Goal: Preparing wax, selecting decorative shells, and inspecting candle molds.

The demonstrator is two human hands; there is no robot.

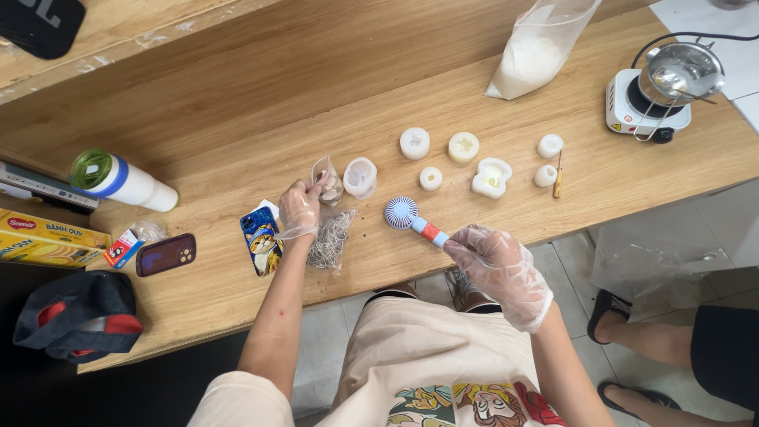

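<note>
Both my hands wear thin clear plastic gloves. My left hand [300,209] pinches a small clear plastic bag [327,182] with pale bits in it, held just over the wooden table [237,119]. A second clear bag of thin wiry pieces [330,237] lies under that hand. My right hand [494,265] grips the blue and red handle of a small hand-held fan [403,213], whose round white head rests near the table's front edge. Several white silicone moulds [462,147] stand behind the fan.
A clear bag of white granules [531,55] leans at the back. At the right is a small electric hotplate with a steel pot [664,87]. A small screwdriver [558,180], two phones [261,239], a white bottle [126,182], a yellow box [47,237] and a bag [79,316] sit about. Another person's legs [696,348] show at the right.
</note>
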